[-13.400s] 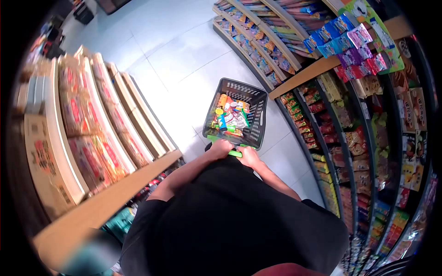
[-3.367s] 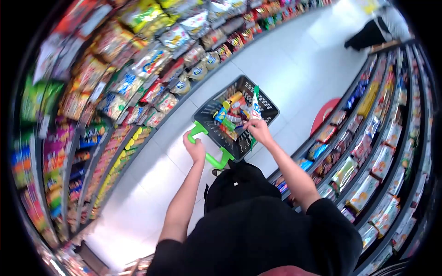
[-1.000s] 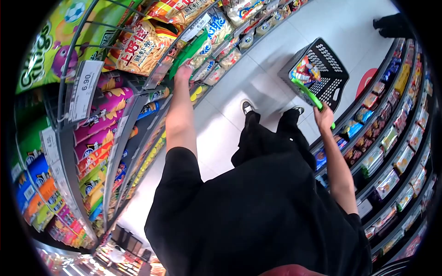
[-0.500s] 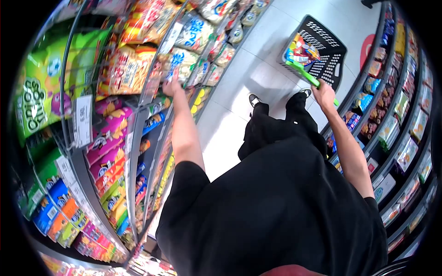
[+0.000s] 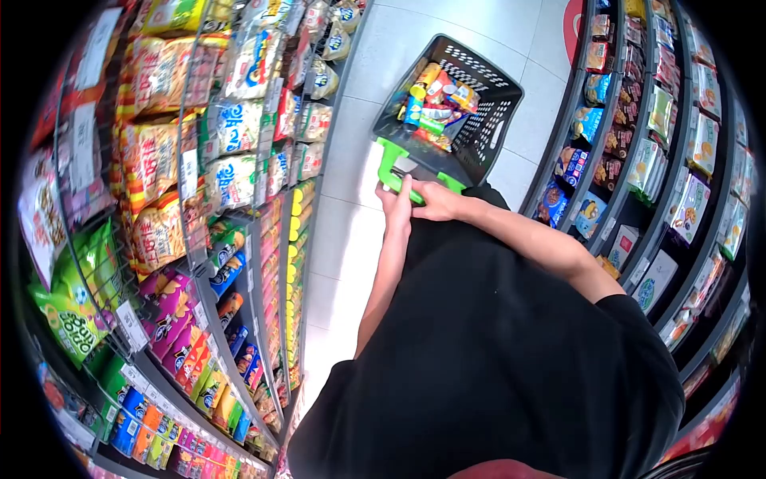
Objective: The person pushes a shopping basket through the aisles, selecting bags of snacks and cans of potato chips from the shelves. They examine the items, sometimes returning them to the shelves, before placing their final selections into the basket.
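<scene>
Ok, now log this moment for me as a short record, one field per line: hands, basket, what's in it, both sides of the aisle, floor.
Left hand: closed on the green handle
Right hand: closed on the same handle, beside the left
Basket: black, perforated, open-topped, ahead of the hands
Contents: yellow tube, blue tube, assorted bright packets
Left side: rows of snack bags
Right side: rows of packets
Floor: pale tiles, red marking partly visible
</scene>
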`<act>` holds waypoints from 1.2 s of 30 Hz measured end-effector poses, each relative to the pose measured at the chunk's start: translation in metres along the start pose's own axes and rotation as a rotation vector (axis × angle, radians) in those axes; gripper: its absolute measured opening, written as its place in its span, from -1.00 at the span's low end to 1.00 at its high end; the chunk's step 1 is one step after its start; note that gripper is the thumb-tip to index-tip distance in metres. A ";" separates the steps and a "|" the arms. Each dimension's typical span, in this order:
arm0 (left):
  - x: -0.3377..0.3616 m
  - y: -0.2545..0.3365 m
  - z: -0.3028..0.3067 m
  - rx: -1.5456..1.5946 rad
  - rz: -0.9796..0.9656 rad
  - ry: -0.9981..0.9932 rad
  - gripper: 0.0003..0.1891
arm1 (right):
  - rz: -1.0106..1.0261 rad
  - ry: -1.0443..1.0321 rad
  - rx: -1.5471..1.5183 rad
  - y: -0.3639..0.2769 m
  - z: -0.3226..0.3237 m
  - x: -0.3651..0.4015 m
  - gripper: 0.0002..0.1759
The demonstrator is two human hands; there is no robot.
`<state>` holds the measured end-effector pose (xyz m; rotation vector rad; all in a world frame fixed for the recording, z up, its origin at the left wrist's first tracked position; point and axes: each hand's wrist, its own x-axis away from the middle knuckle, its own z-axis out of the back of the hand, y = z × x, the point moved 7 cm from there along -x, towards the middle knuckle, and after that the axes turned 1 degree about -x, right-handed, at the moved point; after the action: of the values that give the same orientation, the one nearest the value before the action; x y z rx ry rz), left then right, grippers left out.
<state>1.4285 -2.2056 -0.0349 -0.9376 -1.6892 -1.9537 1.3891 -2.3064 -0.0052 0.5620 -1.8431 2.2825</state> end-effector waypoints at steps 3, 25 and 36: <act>0.012 -0.002 -0.005 0.117 -0.041 0.171 -0.50 | 0.182 -0.153 -0.077 0.012 0.021 0.007 -0.64; 0.045 -0.015 0.049 -0.490 -0.009 0.832 -0.76 | -0.853 -0.026 0.988 0.581 0.116 -0.141 -0.49; 0.048 -0.019 0.075 -0.799 0.032 0.955 -0.78 | -0.384 0.166 0.808 0.501 0.137 -0.130 -0.78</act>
<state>1.3993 -2.1226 -0.0114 -0.1119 -0.3596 -2.4743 1.3598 -2.5396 -0.4863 0.7089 -0.6031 2.6049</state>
